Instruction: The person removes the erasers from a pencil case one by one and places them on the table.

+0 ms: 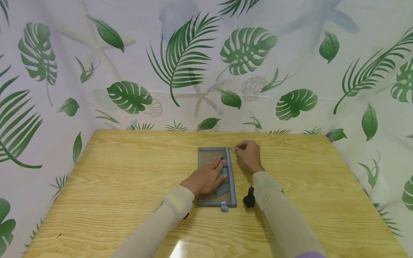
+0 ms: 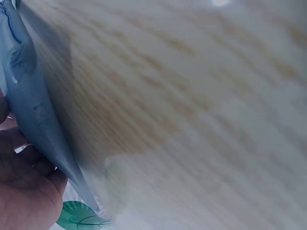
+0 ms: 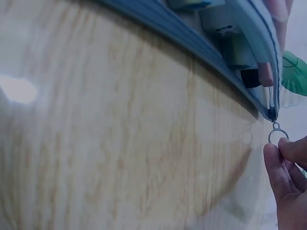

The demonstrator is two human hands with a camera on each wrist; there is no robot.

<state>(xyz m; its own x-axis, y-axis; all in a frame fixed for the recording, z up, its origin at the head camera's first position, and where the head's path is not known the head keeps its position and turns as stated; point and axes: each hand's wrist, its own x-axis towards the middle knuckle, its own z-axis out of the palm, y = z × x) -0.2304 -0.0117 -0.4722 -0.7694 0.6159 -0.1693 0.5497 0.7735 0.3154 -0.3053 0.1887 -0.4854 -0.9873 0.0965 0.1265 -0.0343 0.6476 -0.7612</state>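
Note:
A grey see-through zip pouch (image 1: 202, 156) with blue-grey edging lies on the table. My left hand (image 1: 206, 178) rests on top of it, fingers spread. At the pouch's far right corner my right hand (image 1: 250, 154) pinches the metal ring (image 3: 270, 136) of the zipper pull between thumb and forefinger. The right wrist view looks into the pouch's gaping mouth, where several small items lie, among them a black and pink piece (image 3: 250, 78). Through the mesh a bluish block (image 1: 221, 190) shows beside the left hand, which partly covers the contents.
The pouch is on a wood-grain table (image 1: 129, 165). A small fabric tab (image 1: 224, 208) sticks out from the pouch's near edge. Behind and at both sides hangs a white cloth (image 1: 200, 71) with a green leaf print. A black wrist device (image 1: 249, 199) sits by the right cuff.

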